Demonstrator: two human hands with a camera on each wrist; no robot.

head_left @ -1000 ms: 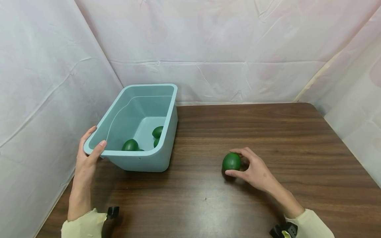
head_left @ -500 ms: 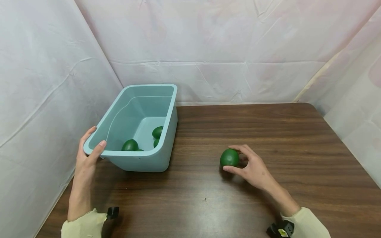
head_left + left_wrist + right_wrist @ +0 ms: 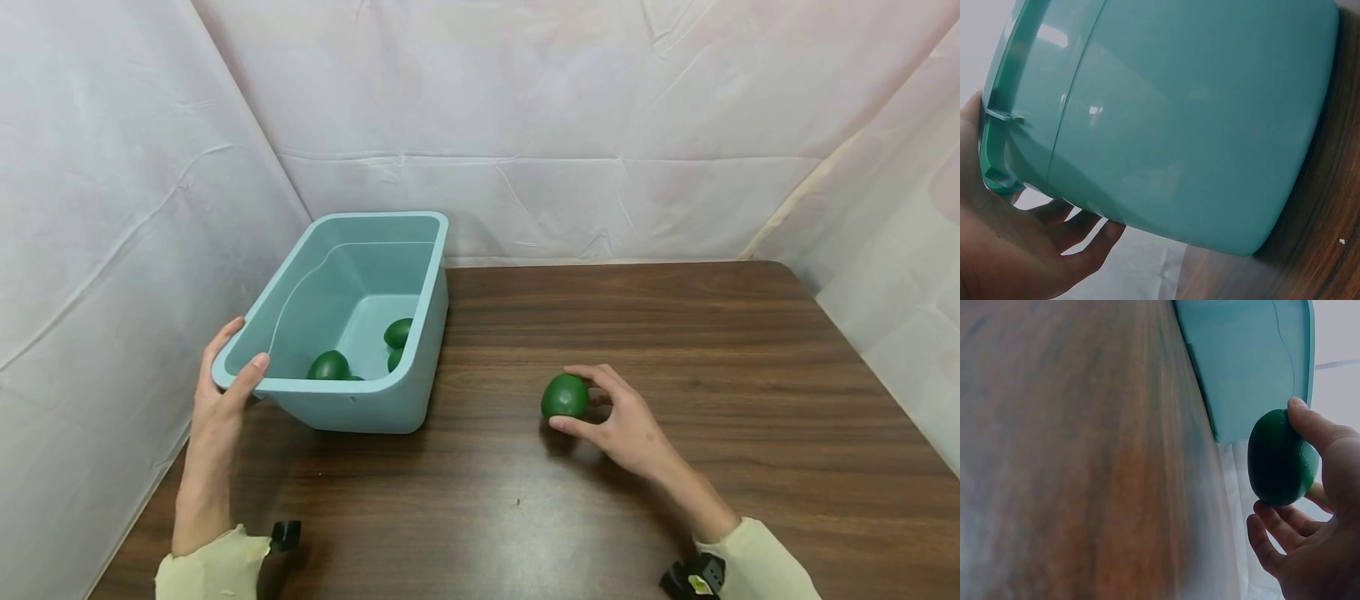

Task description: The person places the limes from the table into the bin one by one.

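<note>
Right of the blue bin (image 3: 390, 408) on the brown desk (image 3: 675, 333), my right hand (image 3: 626, 425) pinches a green avocado (image 3: 565, 396). My thumb and fingertips are curled around it, and it is held just above the desk, well apart from the bin. At the bin's near left corner, my left hand (image 3: 221, 400) holds the rim, thumb over the edge and fingers under it. Inside the bin lie more green avocados (image 3: 327, 366), close to the near wall. White cloth (image 3: 525, 125) hangs behind the bin.
</note>
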